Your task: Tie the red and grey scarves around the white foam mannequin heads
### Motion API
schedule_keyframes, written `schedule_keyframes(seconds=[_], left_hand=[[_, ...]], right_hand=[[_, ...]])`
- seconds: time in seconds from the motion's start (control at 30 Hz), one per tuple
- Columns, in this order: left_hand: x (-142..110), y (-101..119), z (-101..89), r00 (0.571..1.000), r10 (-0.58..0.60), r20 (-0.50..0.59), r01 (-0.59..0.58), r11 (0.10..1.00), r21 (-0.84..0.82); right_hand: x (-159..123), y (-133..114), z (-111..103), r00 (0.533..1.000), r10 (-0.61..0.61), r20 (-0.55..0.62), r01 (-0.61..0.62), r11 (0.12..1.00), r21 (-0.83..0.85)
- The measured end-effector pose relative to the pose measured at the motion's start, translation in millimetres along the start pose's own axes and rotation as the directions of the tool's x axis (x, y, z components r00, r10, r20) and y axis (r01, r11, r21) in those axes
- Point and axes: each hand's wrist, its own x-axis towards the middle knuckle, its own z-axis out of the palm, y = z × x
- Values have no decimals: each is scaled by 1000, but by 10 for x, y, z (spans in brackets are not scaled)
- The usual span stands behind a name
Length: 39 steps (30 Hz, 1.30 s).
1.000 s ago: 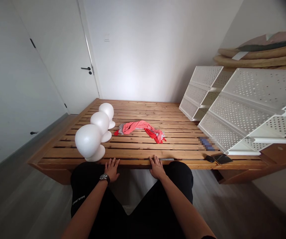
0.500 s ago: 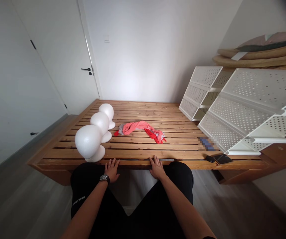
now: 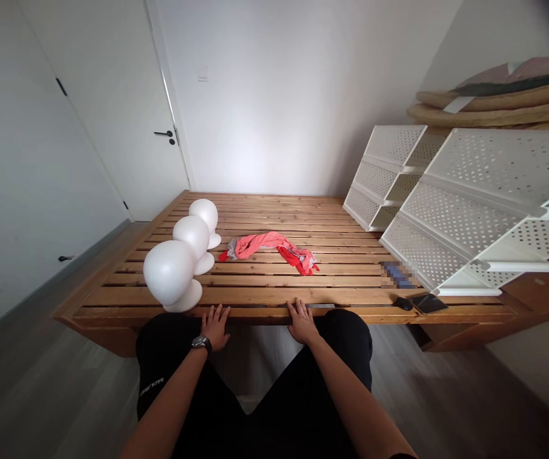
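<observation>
My left hand (image 3: 215,327), with a watch (image 3: 201,342) at the wrist, rests with fingers spread on the front edge of the slatted wooden platform (image 3: 255,296). My right hand (image 3: 301,322) lies the same way further right, holding nothing. Beyond them a crumpled coral-red scarf (image 3: 264,242) with grey patches and red ends curves across the slats. To the left stand three white head-shaped forms on round bases: a near one (image 3: 168,273), a middle one (image 3: 190,236) and a far one (image 3: 203,215). The near form is closest to my left hand.
White perforated racks (image 3: 460,210) lean at the right, with folded bedding (image 3: 489,105) behind. Near the front right edge lie a black mouse (image 3: 403,303), a dark flat object (image 3: 428,303) and a blurred-out item (image 3: 398,275). A closed door (image 3: 111,95) stands at the back left.
</observation>
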Motion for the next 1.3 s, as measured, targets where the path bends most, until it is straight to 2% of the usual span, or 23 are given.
schedule_keyframes(seconds=[1.3], left_hand=[[-4, 4, -5, 1000, -2, -6, 2, 1000, 6]], right_hand=[[14, 14, 32, 1000, -10, -14, 10, 1000, 8]])
